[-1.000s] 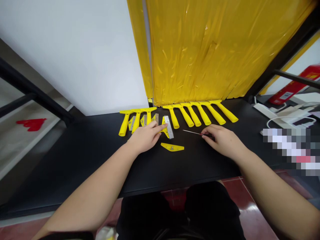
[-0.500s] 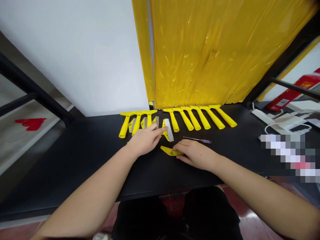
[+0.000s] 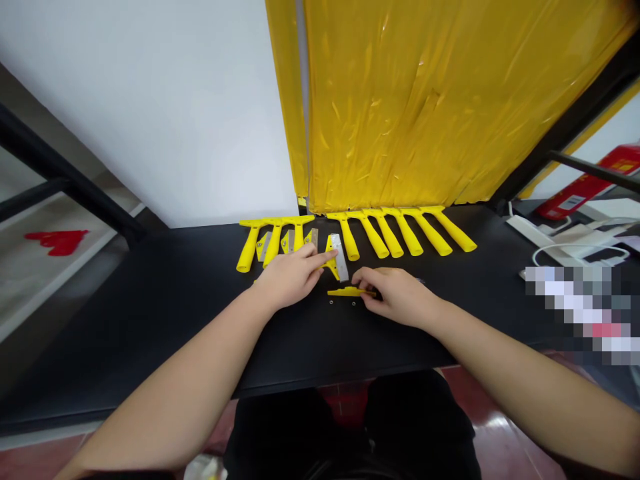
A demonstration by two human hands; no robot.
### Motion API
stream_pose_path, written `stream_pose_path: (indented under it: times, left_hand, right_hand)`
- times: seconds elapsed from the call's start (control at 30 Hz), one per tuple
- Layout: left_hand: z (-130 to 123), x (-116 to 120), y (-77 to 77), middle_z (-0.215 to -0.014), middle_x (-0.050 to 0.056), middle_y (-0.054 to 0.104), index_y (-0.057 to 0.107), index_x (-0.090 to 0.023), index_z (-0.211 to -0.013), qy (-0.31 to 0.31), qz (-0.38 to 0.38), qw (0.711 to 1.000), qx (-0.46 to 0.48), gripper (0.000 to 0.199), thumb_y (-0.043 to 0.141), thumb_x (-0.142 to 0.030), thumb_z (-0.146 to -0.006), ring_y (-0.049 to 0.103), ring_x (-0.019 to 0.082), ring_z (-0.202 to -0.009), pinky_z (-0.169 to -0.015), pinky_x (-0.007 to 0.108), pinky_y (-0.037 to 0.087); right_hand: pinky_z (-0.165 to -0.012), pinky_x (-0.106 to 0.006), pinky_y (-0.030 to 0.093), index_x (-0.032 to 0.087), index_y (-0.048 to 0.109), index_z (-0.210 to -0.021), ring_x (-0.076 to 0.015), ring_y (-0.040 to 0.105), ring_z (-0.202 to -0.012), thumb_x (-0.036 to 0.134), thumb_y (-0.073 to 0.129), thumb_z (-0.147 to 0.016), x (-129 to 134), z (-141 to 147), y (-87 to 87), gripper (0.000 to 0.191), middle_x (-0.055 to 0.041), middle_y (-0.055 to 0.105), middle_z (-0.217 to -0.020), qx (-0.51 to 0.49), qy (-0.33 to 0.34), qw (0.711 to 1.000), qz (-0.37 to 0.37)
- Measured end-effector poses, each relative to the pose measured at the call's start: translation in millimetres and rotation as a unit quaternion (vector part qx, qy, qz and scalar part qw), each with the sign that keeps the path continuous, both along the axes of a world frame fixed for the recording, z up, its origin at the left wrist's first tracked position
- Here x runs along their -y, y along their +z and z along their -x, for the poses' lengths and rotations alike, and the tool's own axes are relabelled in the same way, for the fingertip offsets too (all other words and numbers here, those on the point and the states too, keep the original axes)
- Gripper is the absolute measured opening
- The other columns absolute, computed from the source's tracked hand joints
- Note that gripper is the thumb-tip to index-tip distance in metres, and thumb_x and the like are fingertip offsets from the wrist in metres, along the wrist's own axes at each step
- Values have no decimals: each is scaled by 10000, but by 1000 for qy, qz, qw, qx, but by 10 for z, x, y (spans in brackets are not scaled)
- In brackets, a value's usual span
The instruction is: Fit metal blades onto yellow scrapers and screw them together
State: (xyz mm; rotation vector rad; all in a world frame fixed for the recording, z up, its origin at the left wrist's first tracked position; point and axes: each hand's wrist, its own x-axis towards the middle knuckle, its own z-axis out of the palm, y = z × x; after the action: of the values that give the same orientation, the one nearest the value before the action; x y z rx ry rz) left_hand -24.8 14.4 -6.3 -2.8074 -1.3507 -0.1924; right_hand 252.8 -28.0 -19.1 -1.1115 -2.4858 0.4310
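My left hand (image 3: 295,272) rests on a yellow scraper piece, its index finger on the metal blade (image 3: 341,259). Between the fingers and thumb of my right hand (image 3: 390,291) is a thin yellow plate (image 3: 344,292), tipped on edge. Two small nuts (image 3: 331,303) lie on the black table just in front of the plate. Behind my left hand are yellow handles (image 3: 247,250) with small yellow-and-metal pieces (image 3: 264,247) between them. Several more yellow handles (image 3: 407,233) stand in a row at the back right.
The black table (image 3: 150,320) runs up to a white panel (image 3: 190,113) and a yellow-wrapped panel (image 3: 400,100). On the right are a red package (image 3: 575,193), white cables and a power strip (image 3: 533,237). A black frame bar (image 3: 75,187) slants at left.
My right hand has lifted and tilted the yellow plate from lying flat to on edge. Two small nuts now show in front of it. The screwdriver is now mostly hidden by my right hand.
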Motion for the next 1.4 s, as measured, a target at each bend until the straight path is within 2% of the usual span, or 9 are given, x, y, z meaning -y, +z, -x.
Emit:
stream_pose_path:
  times: [0.17,0.3,0.37,0.5,0.6,0.73,1.0,1.27,1.4]
  left_hand:
    - [-11,4,12,-1172,56,639,492,-348,-1613,3,-4,1000,-6,517,414,-337,-1102,647,192,-873,-683,301,482]
    - [-11,0,10,-1178,61,642,487,-346,-1614,-2,-2,1000,-9,518,403,-329,-1103,654,196,-880,-672,301,481]
    - [-8,-3,2,-1174,62,645,492,-344,-1607,-6,-3,1000,-8,512,401,-328,-1104,656,195,-887,-666,296,478]
    - [-4,-5,-11,-1151,57,651,515,-347,-1581,-11,-9,1000,5,490,427,-334,-1099,652,187,-882,-668,284,480]
    - [-10,0,-7,-1155,50,658,535,-351,-1557,-10,-5,1000,15,478,462,-322,-1086,656,181,-875,-681,281,488]
    - [-22,7,4,-1178,52,671,571,-344,-1515,-10,5,1000,28,444,491,-326,-1079,678,189,-905,-701,288,509]
    - [-16,-6,-12,-1250,51,707,607,-308,-1416,-15,8,998,62,357,517,-327,-1071,725,212,-1006,-793,324,571]
    - [-42,10,-21,-1299,49,721,602,-294,-1406,-22,0,997,69,346,542,-308,-1066,734,220,-1053,-817,335,585]
    - [-44,11,-18,-1258,45,724,627,-305,-1413,-37,-10,997,60,352,528,-301,-1075,733,218,-1047,-789,327,583]
  right_hand:
    - [-759,-329,582,220,683,-973,-187,707,-838,220,694,-878,-190,-105,123,96,-30,741,-929,-216,-68,962,155]
    - [-667,-333,642,226,638,-983,-160,685,-716,337,767,-834,-435,-90,344,227,-6,695,-845,-404,-113,852,314]
    - [-649,-325,654,248,606,-1045,-134,652,-649,299,819,-787,-563,-38,430,339,43,656,-766,-438,-102,821,351]
    - [-597,-262,623,285,534,-1110,-98,593,-557,183,898,-691,-764,103,345,564,114,622,-666,-437,-118,825,339]
    - [-613,-274,634,251,552,-1031,-128,667,-623,217,938,-667,-823,188,130,532,76,670,-694,-436,-134,816,355]
    - [-640,-286,652,207,623,-907,-128,681,-657,290,981,-642,-820,230,-49,453,39,685,-718,-420,-132,829,344]
    - [-578,-281,643,193,672,-834,-144,689,-656,374,999,-638,-784,310,-90,423,3,705,-720,-399,-148,845,325]
    - [-565,-266,649,203,621,-808,-118,659,-576,379,1023,-634,-781,337,-111,471,45,649,-624,-409,-158,817,376]
    - [-458,-208,572,196,622,-788,-106,630,-543,366,1023,-644,-779,342,-88,458,32,659,-625,-401,-171,807,397]
